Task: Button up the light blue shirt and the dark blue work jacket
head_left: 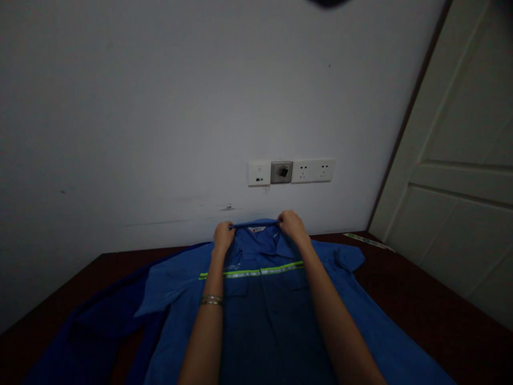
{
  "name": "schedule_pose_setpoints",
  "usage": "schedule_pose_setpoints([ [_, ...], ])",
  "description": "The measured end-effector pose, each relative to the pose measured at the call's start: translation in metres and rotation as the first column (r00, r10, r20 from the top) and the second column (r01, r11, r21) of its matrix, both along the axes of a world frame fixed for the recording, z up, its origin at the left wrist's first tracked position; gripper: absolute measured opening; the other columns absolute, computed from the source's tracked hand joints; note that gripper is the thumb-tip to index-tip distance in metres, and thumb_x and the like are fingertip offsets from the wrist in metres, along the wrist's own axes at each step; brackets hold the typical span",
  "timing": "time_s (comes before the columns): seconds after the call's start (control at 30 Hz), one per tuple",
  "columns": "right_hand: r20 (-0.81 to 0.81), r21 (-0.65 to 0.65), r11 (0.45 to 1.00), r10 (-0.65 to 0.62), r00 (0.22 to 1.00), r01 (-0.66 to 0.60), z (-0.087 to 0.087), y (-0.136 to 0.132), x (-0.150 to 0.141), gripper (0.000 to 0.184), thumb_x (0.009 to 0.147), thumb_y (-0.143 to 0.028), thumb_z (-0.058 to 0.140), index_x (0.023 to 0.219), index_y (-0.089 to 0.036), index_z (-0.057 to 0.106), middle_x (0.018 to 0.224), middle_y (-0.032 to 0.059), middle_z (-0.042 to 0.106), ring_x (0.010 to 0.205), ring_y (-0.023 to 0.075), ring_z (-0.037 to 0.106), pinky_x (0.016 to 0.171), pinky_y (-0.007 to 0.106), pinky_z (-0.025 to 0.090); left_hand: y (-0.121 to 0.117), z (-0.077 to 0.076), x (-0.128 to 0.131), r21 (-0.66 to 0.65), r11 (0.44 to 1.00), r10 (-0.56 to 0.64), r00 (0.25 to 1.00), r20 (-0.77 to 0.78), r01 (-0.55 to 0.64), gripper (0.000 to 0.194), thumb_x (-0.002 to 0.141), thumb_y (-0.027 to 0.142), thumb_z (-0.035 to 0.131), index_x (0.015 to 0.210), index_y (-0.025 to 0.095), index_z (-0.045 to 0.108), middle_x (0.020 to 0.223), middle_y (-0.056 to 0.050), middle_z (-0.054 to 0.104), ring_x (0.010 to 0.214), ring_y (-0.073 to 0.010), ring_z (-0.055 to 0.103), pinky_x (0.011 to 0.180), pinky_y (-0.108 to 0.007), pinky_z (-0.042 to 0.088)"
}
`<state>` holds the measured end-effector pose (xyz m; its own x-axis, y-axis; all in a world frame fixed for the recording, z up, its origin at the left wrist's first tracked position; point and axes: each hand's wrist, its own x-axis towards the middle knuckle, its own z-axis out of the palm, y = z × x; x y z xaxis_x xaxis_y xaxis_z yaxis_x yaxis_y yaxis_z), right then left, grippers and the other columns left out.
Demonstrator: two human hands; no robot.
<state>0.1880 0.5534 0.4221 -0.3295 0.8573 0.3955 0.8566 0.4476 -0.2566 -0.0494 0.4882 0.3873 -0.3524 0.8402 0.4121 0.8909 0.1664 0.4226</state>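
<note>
A blue short-sleeved work shirt [256,321] lies spread front side up, its collar toward the wall. Across its chest runs a yellow-green and silver reflective stripe. My left hand [223,236] is closed on the left end of the collar, and a bracelet circles that wrist. At the collar's right end, my right hand [292,224] pinches the fabric. Between the two hands the collar is stretched and slightly raised, with a white label [257,229] showing inside the neck.
Darker blue clothing [96,326] lies partly under the shirt at left. The dark red surface [401,283] meets a white wall with a row of sockets [312,171]. A pale panelled door [460,214] stands at right, near a printed strip [368,241].
</note>
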Motion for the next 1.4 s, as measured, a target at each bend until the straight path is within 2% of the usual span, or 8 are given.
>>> schedule_pose_setpoints([
  [0.3,-0.007,-0.002,0.999,0.040,0.999,-0.040,-0.009,0.003,-0.009,0.036,0.073,-0.004,0.044,0.104,-0.010,0.062,0.105,0.0157,0.062,0.102,0.0204,0.054,0.083,0.024,0.037,-0.004,0.006,0.006,-0.039,0.999,-0.028,1.000,-0.011,0.027,0.024,0.078,0.017,0.049,0.092,0.014,0.067,0.094,-0.010,0.067,0.092,-0.0178,0.059,0.079,-0.024,0.039],
  [0.47,-0.016,-0.008,0.999,0.050,0.999,-0.051,-0.010,0.004,-0.010,0.039,0.073,-0.004,0.042,0.108,-0.010,0.060,0.106,0.0148,0.062,0.103,0.0190,0.054,0.086,0.023,0.035,-0.013,0.029,0.031,-0.016,0.998,0.058,0.996,-0.068,-0.059,0.023,0.076,0.027,0.054,0.096,0.021,0.064,0.102,-0.007,0.063,0.093,-0.0185,0.057,0.074,-0.025,0.041],
  [0.6,-0.032,-0.022,0.999,0.042,0.999,-0.042,-0.009,0.005,-0.011,0.031,0.079,-0.013,0.044,0.104,-0.013,0.062,0.101,0.0125,0.064,0.095,0.0173,0.057,0.084,0.022,0.037,-0.018,0.045,0.075,-0.131,0.984,-0.138,0.986,-0.096,0.125,0.020,0.075,0.036,0.055,0.085,0.021,0.064,0.090,-0.004,0.066,0.087,-0.0182,0.059,0.072,-0.025,0.042],
  [0.77,-0.038,-0.027,0.999,0.029,0.999,-0.030,-0.007,0.003,-0.010,0.025,0.081,-0.027,0.050,0.097,-0.016,0.066,0.097,0.0104,0.065,0.093,0.0181,0.058,0.079,0.023,0.038,-0.011,0.020,0.119,-0.318,0.893,-0.348,0.937,-0.041,0.318,0.039,0.074,0.054,0.051,0.079,0.017,0.064,0.088,-0.009,0.066,0.086,-0.0213,0.060,0.070,-0.026,0.044],
  [0.97,-0.054,-0.002,1.000,-0.009,0.998,0.009,-0.004,0.003,-0.008,0.025,0.082,-0.032,0.049,0.092,-0.019,0.068,0.097,0.0103,0.065,0.092,0.0187,0.059,0.075,0.023,0.039,0.008,-0.022,0.128,-0.295,0.901,-0.317,0.947,0.054,0.318,0.031,0.078,0.040,0.051,0.090,0.014,0.061,0.092,-0.012,0.065,0.086,-0.0226,0.061,0.069,-0.028,0.046],
  [1.07,-0.042,-0.038,0.999,-0.015,0.999,0.013,-0.003,0.004,-0.009,0.024,0.083,-0.031,0.049,0.091,-0.018,0.068,0.091,0.0101,0.067,0.089,0.0191,0.060,0.072,0.023,0.039,0.011,-0.028,0.129,-0.259,0.927,-0.269,0.962,0.053,0.273,0.024,0.079,0.028,0.050,0.095,0.013,0.060,0.096,-0.012,0.064,0.091,-0.0224,0.061,0.072,-0.028,0.045],
  [1.27,-0.051,-0.014,0.999,-0.042,0.998,0.041,-0.006,0.003,-0.011,0.026,0.083,-0.028,0.047,0.100,-0.020,0.064,0.098,0.0100,0.066,0.094,0.0184,0.059,0.075,0.023,0.039,0.006,-0.036,0.137,-0.226,0.954,-0.204,0.979,-0.011,0.196,0.025,0.080,0.029,0.051,0.100,0.014,0.058,0.100,-0.014,0.063,0.095,-0.0240,0.060,0.075,-0.029,0.045],
  [1.4,-0.043,0.001,0.999,-0.043,0.998,0.044,-0.007,0.002,-0.010,0.027,0.084,-0.025,0.046,0.103,-0.020,0.063,0.099,0.0095,0.065,0.096,0.0177,0.058,0.077,0.023,0.038,0.003,-0.027,0.139,-0.246,0.948,-0.211,0.977,-0.018,0.200,0.029,0.078,0.037,0.055,0.097,0.016,0.059,0.096,-0.013,0.064,0.091,-0.0241,0.061,0.072,-0.028,0.044],
])
